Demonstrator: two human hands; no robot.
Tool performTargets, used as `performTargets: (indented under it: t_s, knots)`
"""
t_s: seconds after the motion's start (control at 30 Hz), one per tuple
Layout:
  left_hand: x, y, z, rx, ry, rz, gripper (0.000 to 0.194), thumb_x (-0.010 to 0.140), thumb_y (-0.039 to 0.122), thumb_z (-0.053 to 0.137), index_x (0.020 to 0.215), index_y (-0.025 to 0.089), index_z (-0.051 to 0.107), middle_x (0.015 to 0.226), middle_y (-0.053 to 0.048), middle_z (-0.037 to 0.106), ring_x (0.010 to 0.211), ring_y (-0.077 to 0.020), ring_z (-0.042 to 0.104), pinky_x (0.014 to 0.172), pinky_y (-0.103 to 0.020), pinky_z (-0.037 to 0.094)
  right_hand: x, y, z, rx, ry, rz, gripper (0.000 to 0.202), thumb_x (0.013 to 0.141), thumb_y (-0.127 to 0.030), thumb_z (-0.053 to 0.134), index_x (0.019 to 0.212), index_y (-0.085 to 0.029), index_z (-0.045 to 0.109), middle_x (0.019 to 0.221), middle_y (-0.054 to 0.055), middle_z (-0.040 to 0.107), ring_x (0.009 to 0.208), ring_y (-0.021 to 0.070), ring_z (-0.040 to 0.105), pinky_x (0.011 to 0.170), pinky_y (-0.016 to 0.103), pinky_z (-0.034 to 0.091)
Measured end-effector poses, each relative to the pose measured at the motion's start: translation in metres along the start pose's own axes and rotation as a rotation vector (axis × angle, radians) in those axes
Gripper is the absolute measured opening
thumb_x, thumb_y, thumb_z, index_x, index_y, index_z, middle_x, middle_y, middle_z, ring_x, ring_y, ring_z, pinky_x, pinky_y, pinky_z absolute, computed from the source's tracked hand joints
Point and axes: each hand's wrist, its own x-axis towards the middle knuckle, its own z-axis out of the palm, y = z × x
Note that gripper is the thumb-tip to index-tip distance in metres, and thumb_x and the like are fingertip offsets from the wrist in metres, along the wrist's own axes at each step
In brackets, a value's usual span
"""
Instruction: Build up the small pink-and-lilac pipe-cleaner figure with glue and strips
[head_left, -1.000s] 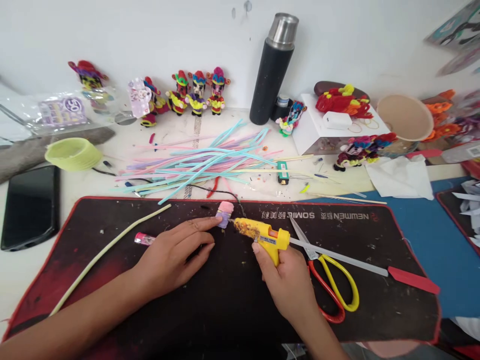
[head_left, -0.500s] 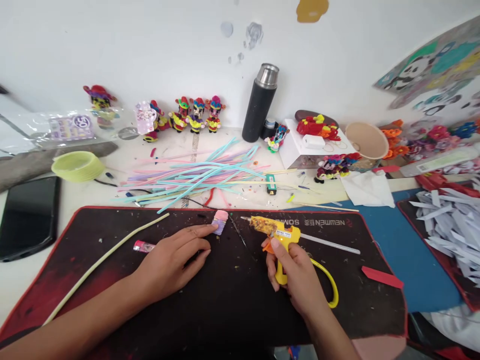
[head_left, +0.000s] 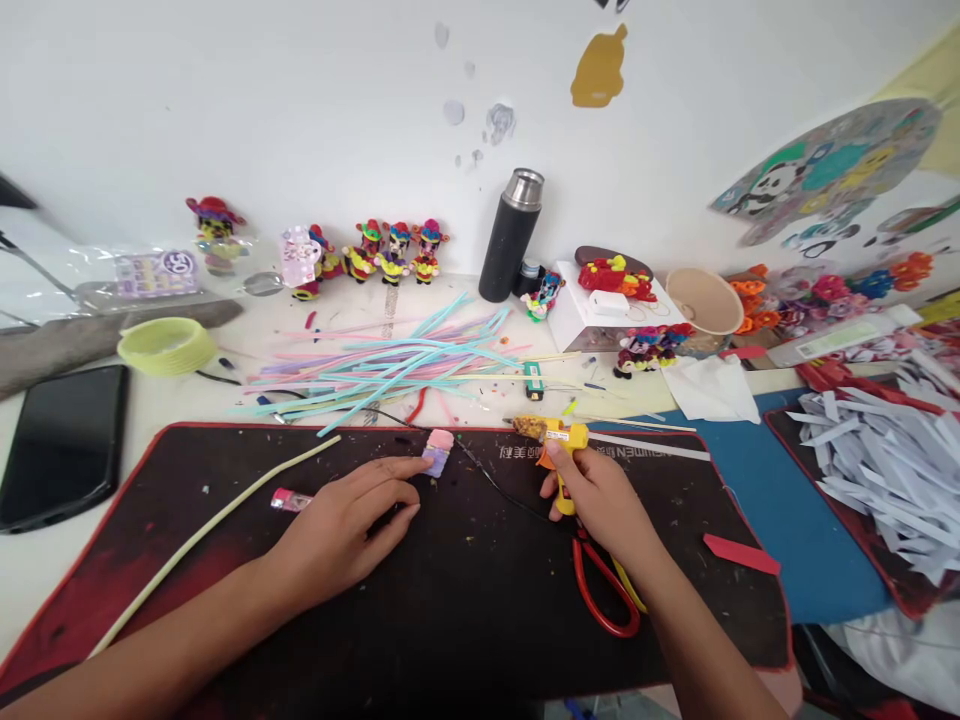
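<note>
My right hand (head_left: 596, 495) grips a yellow glue gun (head_left: 551, 437), its nozzle pointing left, near the far edge of the black desk mat (head_left: 450, 590). My left hand (head_left: 341, 525) lies flat on the mat, its index fingertip touching a small pink and purple piece (head_left: 437, 451). The gun's tip is well to the right of that piece. A black cord (head_left: 495, 485) runs across the mat between them. Red and yellow scissors (head_left: 604, 595) lie under my right wrist.
A pile of pale pipe cleaners (head_left: 390, 360) lies beyond the mat. Small figurines (head_left: 394, 250), a black flask (head_left: 510, 235), a paper bowl (head_left: 705, 300) and a white box (head_left: 600, 305) stand by the wall. A phone (head_left: 60, 440) lies left; white paper strips (head_left: 885, 450) are heaped right.
My right hand has pulled the glue gun away from the pink and purple piece, up and to the right. The view has tilted up. My left hand stays on the piece.
</note>
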Motion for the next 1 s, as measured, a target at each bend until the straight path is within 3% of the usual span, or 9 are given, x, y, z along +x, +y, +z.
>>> performTargets:
  t_s: [0.17,0.3,0.4,0.53,0.67,0.8,1.0]
  knots:
    - [-0.001,-0.001,0.001,-0.032,-0.006,-0.017,0.013,0.101,0.015,0.054,0.096,0.020,0.065,0.129,-0.014,0.074,0.118,-0.0211,0.071,0.099,-0.031,0.058,-0.005,-0.001,-0.012,-0.125,0.074,0.005,0.055,0.099,-0.071,0.047,0.089,-0.021,0.069,0.070,0.003,0.074,0.050,0.0210,0.069,0.054,0.030,0.049]
    - [-0.001,-0.002,0.001,-0.076,-0.001,-0.051,0.014,0.101,0.017,0.054,0.095,0.020,0.066,0.127,-0.012,0.075,0.117,-0.0211,0.071,0.097,-0.032,0.058,-0.016,0.000,-0.022,-0.290,0.239,-0.058,0.049,0.097,-0.066,0.051,0.091,-0.023,0.074,0.066,0.003,0.072,0.057,0.0234,0.066,0.056,0.031,0.043]
    - [0.002,0.003,-0.005,-0.158,0.025,-0.152,0.016,0.101,0.022,0.055,0.092,0.021,0.068,0.122,-0.011,0.076,0.112,-0.0213,0.072,0.094,-0.032,0.058,-0.029,0.001,-0.020,-0.199,0.340,-0.117,0.045,0.096,-0.063,0.056,0.085,-0.022,0.072,0.066,0.003,0.070,0.060,0.0221,0.061,0.057,0.030,0.040]
    - [0.012,0.019,-0.018,-0.397,0.052,-0.449,0.020,0.099,0.035,0.060,0.089,0.021,0.070,0.096,-0.006,0.076,0.089,-0.0197,0.072,0.077,-0.029,0.059,-0.044,0.000,0.003,-0.007,0.252,-0.161,0.037,0.095,-0.057,0.063,0.085,-0.022,0.071,0.066,0.001,0.066,0.059,0.0192,0.055,0.057,0.029,0.040]
    - [0.021,0.032,-0.023,-0.752,-0.029,-0.701,0.031,0.095,0.048,0.067,0.084,0.019,0.069,0.072,-0.001,0.067,0.062,-0.0143,0.062,0.057,-0.025,0.053,-0.050,-0.013,0.038,0.078,0.130,-0.225,0.025,0.094,-0.046,0.066,0.085,-0.023,0.072,0.058,-0.003,0.053,0.054,0.0168,0.048,0.053,0.028,0.036]
    - [0.020,0.035,-0.018,-0.923,-0.060,-0.770,0.031,0.094,0.048,0.069,0.084,0.019,0.068,0.071,0.000,0.066,0.060,-0.0122,0.059,0.058,-0.024,0.050,-0.050,-0.031,0.062,0.185,0.012,-0.261,0.018,0.095,-0.039,0.065,0.090,-0.023,0.071,0.059,-0.005,0.046,0.055,0.0145,0.044,0.053,0.026,0.034]
    - [0.018,0.040,-0.015,-0.919,-0.100,-0.783,0.031,0.094,0.048,0.069,0.085,0.018,0.069,0.072,0.001,0.065,0.061,-0.0120,0.058,0.060,-0.024,0.049,-0.050,-0.043,0.080,0.225,-0.080,-0.280,0.017,0.097,-0.036,0.064,0.091,-0.021,0.070,0.058,-0.007,0.044,0.053,0.0123,0.042,0.052,0.026,0.032]
